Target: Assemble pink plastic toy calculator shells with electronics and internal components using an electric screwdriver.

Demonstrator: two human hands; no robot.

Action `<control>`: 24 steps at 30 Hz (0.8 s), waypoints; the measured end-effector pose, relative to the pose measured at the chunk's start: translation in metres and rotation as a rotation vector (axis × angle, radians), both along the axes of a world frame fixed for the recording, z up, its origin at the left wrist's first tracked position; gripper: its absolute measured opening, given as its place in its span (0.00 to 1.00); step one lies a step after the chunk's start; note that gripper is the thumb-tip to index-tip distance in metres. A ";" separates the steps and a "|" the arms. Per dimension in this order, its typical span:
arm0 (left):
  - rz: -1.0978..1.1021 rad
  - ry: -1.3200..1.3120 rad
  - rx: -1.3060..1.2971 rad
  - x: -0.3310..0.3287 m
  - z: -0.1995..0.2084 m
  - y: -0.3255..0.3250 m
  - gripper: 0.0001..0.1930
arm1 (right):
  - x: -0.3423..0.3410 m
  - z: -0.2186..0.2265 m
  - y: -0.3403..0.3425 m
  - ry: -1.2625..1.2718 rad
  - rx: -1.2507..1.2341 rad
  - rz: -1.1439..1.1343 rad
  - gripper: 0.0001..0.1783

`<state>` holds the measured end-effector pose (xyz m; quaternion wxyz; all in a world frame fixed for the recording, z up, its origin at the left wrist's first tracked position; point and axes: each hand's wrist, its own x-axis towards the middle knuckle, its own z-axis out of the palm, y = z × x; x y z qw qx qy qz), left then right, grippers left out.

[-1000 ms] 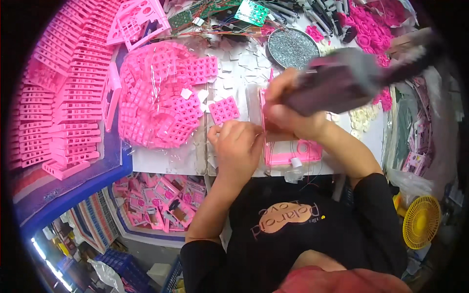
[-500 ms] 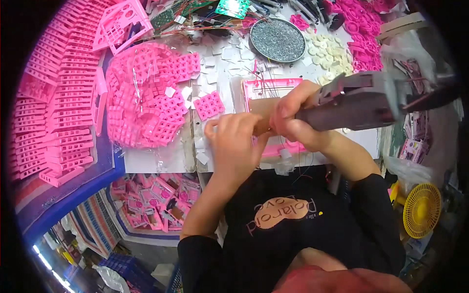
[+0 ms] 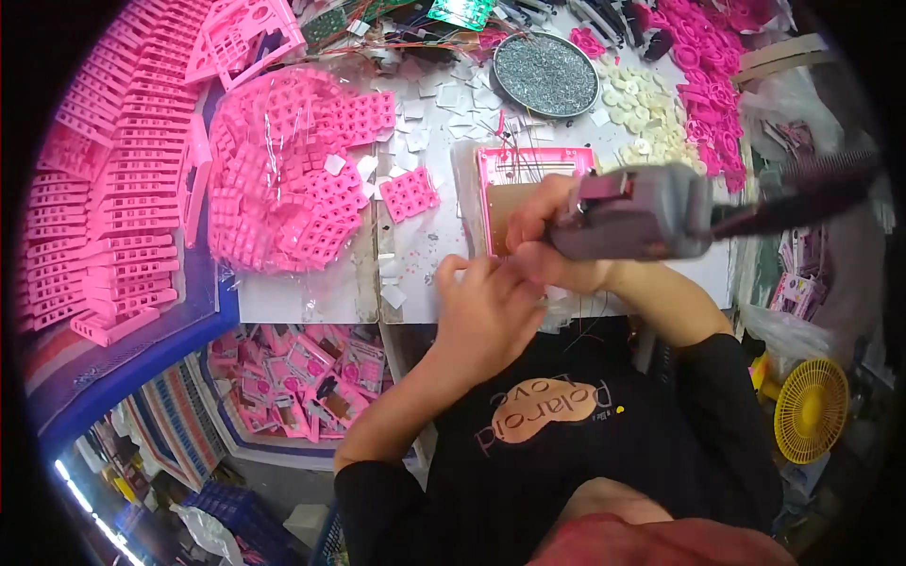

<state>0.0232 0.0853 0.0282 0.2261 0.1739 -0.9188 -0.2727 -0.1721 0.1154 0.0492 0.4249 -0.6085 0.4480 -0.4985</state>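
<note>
My right hand [image 3: 564, 259] is wrapped round a dark grey electric screwdriver [image 3: 632, 219], which lies sideways with its black cord trailing off to the right. Its tip is hidden behind my fingers. Close against it, my left hand [image 3: 486, 316] has its thumb and fingers drawn together; what they pinch, if anything, is hidden. Both hands are over the near part of a pink plastic case [image 3: 557, 155] with a brown board [image 3: 503, 203] in it. Thin wires rise from the case's far end. A round dish of small metal screws [image 3: 545, 77] stands beyond it.
Left of the case lie a loose pink button-grid piece [image 3: 409, 194] and a clear bag of pink pieces [image 3: 283, 179]. Stacked pink housings [image 3: 123, 189] fill the far left. White discs [image 3: 642, 104] and magenta parts [image 3: 703, 85] lie right. A drawer [image 3: 293, 382] holds pink assemblies.
My left hand has moved right and nearer to my body. The screwdriver has shifted left with my right hand and turned a little, uncovering more of the brown board.
</note>
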 end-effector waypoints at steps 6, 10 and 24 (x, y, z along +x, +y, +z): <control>-0.061 0.009 -0.071 -0.027 -0.010 -0.005 0.05 | -0.005 0.029 -0.010 -0.541 0.091 -0.055 0.35; 0.058 0.012 0.050 -0.028 0.001 -0.023 0.04 | -0.029 0.012 0.022 0.259 0.035 -0.241 0.42; 0.062 -0.004 0.209 -0.019 0.002 -0.031 0.06 | -0.016 -0.015 0.026 0.282 0.147 -0.241 0.05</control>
